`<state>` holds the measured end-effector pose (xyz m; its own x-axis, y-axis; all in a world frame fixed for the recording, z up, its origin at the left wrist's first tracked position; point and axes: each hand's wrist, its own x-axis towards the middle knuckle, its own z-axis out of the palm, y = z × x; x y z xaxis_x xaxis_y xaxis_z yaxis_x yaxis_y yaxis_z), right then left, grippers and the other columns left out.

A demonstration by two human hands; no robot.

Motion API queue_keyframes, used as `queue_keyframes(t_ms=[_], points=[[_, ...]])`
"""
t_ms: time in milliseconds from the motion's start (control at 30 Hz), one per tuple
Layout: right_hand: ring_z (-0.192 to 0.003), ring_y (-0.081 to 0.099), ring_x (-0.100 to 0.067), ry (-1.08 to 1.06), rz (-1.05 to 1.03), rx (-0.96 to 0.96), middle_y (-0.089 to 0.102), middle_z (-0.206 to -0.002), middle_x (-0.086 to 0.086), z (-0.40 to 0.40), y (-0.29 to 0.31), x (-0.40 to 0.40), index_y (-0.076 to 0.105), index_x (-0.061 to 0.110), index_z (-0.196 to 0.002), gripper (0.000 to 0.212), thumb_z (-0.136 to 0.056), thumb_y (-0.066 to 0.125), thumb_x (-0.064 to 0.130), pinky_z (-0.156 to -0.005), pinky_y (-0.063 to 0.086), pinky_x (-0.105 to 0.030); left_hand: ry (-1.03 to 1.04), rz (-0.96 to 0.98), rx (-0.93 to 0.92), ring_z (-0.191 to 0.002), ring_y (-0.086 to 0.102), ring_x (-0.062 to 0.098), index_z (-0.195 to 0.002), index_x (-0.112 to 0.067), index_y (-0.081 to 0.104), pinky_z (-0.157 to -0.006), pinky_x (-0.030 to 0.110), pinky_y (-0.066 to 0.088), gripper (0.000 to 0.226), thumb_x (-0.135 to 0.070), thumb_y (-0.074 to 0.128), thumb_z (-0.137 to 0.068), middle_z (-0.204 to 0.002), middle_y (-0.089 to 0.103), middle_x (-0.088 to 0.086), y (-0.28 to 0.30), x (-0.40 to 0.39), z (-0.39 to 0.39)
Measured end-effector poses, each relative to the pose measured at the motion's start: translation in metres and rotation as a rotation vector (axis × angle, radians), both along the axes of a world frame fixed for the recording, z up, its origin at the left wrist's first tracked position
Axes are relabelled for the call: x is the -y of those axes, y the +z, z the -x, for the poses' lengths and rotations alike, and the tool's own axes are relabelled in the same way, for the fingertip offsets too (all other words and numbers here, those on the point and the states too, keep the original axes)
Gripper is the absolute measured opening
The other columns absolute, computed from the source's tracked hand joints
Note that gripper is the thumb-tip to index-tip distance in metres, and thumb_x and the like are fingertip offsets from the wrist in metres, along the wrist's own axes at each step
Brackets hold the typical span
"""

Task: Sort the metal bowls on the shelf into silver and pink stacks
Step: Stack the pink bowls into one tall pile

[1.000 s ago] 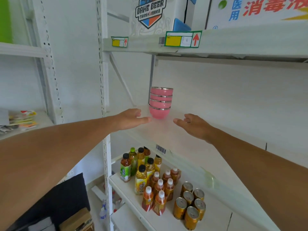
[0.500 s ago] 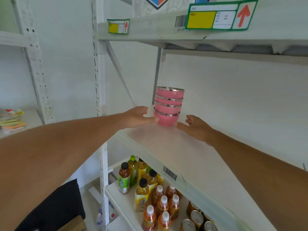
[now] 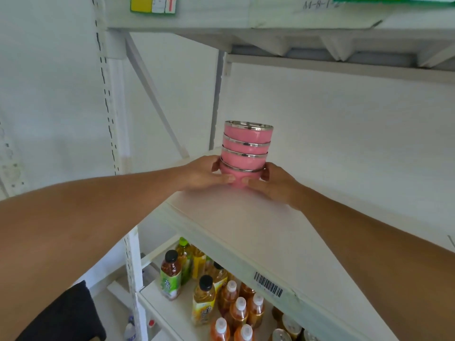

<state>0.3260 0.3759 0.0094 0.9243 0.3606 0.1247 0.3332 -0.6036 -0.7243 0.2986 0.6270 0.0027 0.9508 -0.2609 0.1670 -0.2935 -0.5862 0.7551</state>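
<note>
A stack of pink metal bowls (image 3: 247, 146) with silver rims stands upright on the white shelf (image 3: 246, 232) near its left rear corner. Both hands wrap the bottom bowl. My left hand (image 3: 204, 173) grips it from the left, thumb across its front. On the other side, my right hand (image 3: 273, 184) grips it, with the thumb meeting the left one at the front. The base of the bottom bowl is partly hidden by my fingers. No silver bowls are in view.
The upper shelf (image 3: 295, 23) hangs close above the stack. A slanted brace (image 3: 152, 94) and upright post (image 3: 216, 99) stand behind the bowls. Several drink bottles (image 3: 206, 294) and cans (image 3: 285, 328) fill the shelf below.
Both hands have moved in from either side of the stack and closed around the bottom pink bowl. The camera has moved closer to the shelf.
</note>
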Motion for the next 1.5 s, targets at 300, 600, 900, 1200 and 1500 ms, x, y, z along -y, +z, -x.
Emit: queue_keyframes(t_ms=[300, 600, 900, 1200, 1500], points=[[-0.132, 0.061, -0.017, -0.031, -0.028, 0.058, 0.065, -0.142, 0.004, 0.019, 0.018, 0.013, 0.055, 0.018, -0.148, 0.073, -0.088, 0.086, 0.045, -0.115, 0.049, -0.042, -0.029, -0.039, 0.038, -0.125, 0.059, -0.01, -0.15, -0.027, 0.057, -0.101, 0.006, 0.042, 0.057, -0.036, 0.079, -0.098, -0.138, 0.064, -0.017, 0.02, 0.01, 0.008], [-0.13, 0.062, -0.019, -0.005, -0.022, 0.09, 0.066, -0.141, 0.004, 0.07, 0.039, 0.047, 0.055, 0.019, -0.149, 0.073, -0.089, 0.084, 0.049, -0.115, 0.049, -0.046, -0.024, -0.042, 0.036, -0.146, 0.053, 0.014, -0.156, -0.022, 0.053, -0.125, 0.038, 0.04, 0.067, -0.043, 0.077, -0.097, -0.155, 0.06, -0.004, 0.045, 0.042, 0.069], [-0.128, 0.064, -0.016, 0.059, -0.023, 0.087, 0.068, -0.139, 0.006, 0.141, 0.041, 0.133, 0.058, 0.02, -0.148, 0.068, -0.09, 0.083, 0.047, -0.113, 0.051, -0.042, -0.003, -0.03, -0.012, -0.141, 0.057, 0.016, -0.157, -0.023, 0.054, -0.123, 0.046, 0.043, 0.071, -0.05, 0.077, -0.095, -0.153, 0.062, -0.003, 0.046, 0.129, 0.143], [-0.123, 0.065, -0.014, -0.074, -0.02, 0.106, 0.068, -0.134, 0.006, 0.194, 0.036, 0.21, 0.058, 0.019, -0.144, 0.065, -0.09, 0.083, 0.043, -0.11, 0.052, -0.04, -0.1, -0.025, 0.002, -0.14, 0.057, 0.013, -0.155, -0.022, 0.055, -0.122, 0.041, 0.043, 0.069, -0.045, 0.08, -0.095, -0.152, 0.063, -0.005, 0.044, 0.205, 0.162], [-0.123, 0.064, -0.015, -0.309, 0.023, 0.12, 0.068, -0.127, 0.011, 0.237, 0.039, 0.289, 0.059, 0.026, -0.133, 0.055, -0.088, 0.084, 0.046, -0.104, 0.052, -0.035, -0.303, -0.006, 0.009, -0.144, 0.055, 0.014, -0.153, -0.017, 0.056, -0.123, 0.039, 0.042, 0.066, -0.035, 0.083, -0.095, -0.151, 0.064, -0.002, 0.049, 0.293, 0.15]])
